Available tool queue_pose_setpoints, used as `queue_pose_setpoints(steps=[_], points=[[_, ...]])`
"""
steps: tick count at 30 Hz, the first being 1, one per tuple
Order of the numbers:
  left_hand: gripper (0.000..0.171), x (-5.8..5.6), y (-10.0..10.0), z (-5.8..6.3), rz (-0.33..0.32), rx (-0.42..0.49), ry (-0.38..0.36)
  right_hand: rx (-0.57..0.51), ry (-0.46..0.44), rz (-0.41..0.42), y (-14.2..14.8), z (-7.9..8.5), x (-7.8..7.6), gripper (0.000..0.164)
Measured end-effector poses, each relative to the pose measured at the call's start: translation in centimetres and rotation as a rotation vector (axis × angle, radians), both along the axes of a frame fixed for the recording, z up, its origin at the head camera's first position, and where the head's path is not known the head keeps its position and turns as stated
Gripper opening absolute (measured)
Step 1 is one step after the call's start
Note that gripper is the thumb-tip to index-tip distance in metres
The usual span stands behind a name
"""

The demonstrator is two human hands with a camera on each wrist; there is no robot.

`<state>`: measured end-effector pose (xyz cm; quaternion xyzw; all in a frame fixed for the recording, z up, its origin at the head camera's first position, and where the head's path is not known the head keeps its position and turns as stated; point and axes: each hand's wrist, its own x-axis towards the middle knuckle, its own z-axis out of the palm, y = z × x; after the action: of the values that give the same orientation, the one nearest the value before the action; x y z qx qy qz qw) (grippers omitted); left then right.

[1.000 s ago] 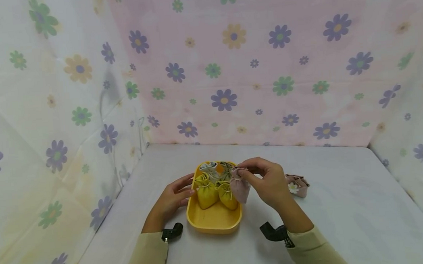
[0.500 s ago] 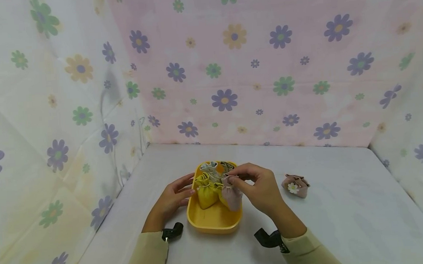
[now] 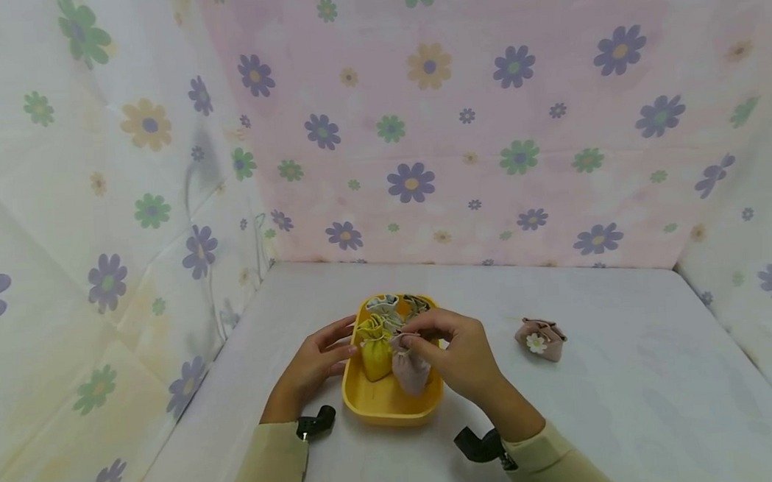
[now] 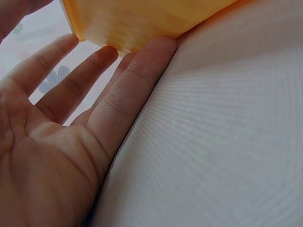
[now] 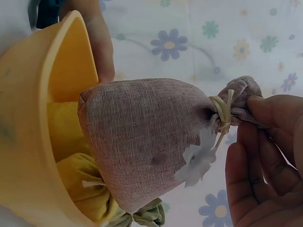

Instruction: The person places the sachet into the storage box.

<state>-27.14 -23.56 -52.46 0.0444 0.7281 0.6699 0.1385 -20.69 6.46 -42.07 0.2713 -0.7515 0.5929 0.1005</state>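
My right hand (image 3: 462, 350) pinches a dusty-pink drawstring pouch (image 5: 147, 137) by its gathered neck. A cream cord and a white flower decorate this pouch. In the head view it hangs over the right part of a yellow plastic tub (image 3: 386, 416). My left hand (image 3: 315, 359) lies against the tub's left side, its fingertips touching the wall in the left wrist view. Inside the tub stand a yellow pouch (image 3: 376, 359) and, behind it, a pale patterned pouch (image 3: 385, 305) and a darker green patterned one (image 3: 417, 303). Another yellow pouch (image 5: 87, 187) shows beneath the held one in the right wrist view.
A second pink pouch (image 3: 543, 340) with a white flower lies on the white table (image 3: 633, 373), right of the tub. Flower-print cloth (image 3: 459, 141) encloses the back and both sides.
My right hand has carried the pink pouch leftward, from the tub's right rim to over its inside, covering one yellow pouch in the head view. My left hand stays put.
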Motion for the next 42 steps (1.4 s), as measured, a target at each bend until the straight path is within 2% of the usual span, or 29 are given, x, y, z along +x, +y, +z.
queue_pose_setpoints(steps=[6, 14, 23, 31, 37, 42], points=[[0.067, 0.1, 0.1, 0.1, -0.014, 0.018, 0.009, 0.020, -0.081, -0.004, -0.7, -0.5, 0.2, 0.008], [0.066, 0.2, 0.0, 0.1, 0.002, 0.000, 0.009, 0.034, -0.154, 0.017, -1.8, -1.4, 0.3, 0.009], [0.064, 0.3, -0.1, 0.2, -0.024, 0.002, 0.021, 0.068, -0.161, 0.022, -2.9, -2.2, 0.7, 0.009], [0.064, 0.2, -0.1, 0.2, -0.020, 0.002, 0.012, 0.116, -0.184, 0.017, -3.6, -2.7, 0.9, 0.009], [0.066, 0.2, 0.0, 0.2, -0.022, 0.004, 0.022, 0.109, -0.206, 0.015, -3.8, -3.2, 0.9, 0.009], [0.064, 0.1, 0.0, 0.2, -0.012, 0.007, -0.001, 0.121, -0.196, 0.052, -4.1, -3.5, 0.9, 0.008]])
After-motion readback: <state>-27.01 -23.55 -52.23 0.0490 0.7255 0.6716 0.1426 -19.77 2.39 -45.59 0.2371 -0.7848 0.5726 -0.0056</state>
